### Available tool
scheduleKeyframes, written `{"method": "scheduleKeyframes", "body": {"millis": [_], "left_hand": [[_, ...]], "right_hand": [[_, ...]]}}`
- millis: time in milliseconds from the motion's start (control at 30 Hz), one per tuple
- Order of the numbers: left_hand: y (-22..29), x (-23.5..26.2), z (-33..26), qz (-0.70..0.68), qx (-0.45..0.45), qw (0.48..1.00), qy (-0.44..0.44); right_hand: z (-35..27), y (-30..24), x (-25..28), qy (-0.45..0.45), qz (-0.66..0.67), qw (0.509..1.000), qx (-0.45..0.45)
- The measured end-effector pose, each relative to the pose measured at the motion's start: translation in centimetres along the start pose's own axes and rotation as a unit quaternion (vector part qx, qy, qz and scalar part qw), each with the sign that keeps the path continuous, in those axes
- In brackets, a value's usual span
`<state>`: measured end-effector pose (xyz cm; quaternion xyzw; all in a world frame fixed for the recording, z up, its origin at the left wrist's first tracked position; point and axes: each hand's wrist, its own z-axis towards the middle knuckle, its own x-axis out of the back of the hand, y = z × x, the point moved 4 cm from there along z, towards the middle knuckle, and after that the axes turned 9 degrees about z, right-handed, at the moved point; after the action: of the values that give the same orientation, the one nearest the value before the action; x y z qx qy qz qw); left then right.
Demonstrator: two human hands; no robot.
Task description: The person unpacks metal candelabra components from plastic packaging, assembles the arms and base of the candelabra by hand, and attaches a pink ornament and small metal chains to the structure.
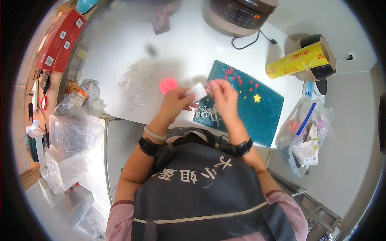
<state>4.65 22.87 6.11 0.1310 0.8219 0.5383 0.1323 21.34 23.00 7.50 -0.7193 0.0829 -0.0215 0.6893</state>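
Clutter rings the white table [189, 44]: a green cutting mat [257, 112] with red bits and a yellow star [256, 97], a pink disc [168, 85], crumpled clear bags [138, 82], a yellow film roll [295, 60]. Both forearms rise from below, wrists bent inward over the mat's near edge. The left hand [175, 102] pinches a small clear packet [197, 91], its long axis tilting up to the right; the right hand [223, 94] grips its upper end.

A white table [189, 44] carries a dark green cutting mat [257, 114] near its front edge, with small red pieces [237, 76] and a yellow star [256, 97] lying on the mat. To the left of the mat lie a pink round thing [168, 85] and a heap of clear plastic bags [136, 82]. At the far edge stand a brown cooker [239, 16] (its cable runs on the table) and a dark card [161, 22].
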Motion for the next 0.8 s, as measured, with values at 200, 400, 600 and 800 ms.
{"method": "scheduleKeyframes", "body": {"millis": [200, 400, 600, 800], "left_hand": [[-0.9, 0.1, 0.3, -0.034, 0.029, 0.999, 0.004], [-2.8, 0.3, 1.1, -0.077, 0.084, 0.993, -0.018], [-8.2, 1.3, 4.0, -0.133, 0.160, 0.978, -0.024], [-11.7, 2.6, 7.1, 0.193, 0.116, 0.973, 0.058]], "right_hand": [[0.0, 0.0, -0.4, -0.003, 0.062, 0.997, -0.051], [0.7, 3.0, 1.0, 0.009, 0.121, 0.972, -0.203], [0.6, 6.4, 5.7, 0.040, 0.063, 0.965, -0.251], [-1.8, 5.3, 6.3, -0.163, -0.424, 0.886, 0.093]]}}
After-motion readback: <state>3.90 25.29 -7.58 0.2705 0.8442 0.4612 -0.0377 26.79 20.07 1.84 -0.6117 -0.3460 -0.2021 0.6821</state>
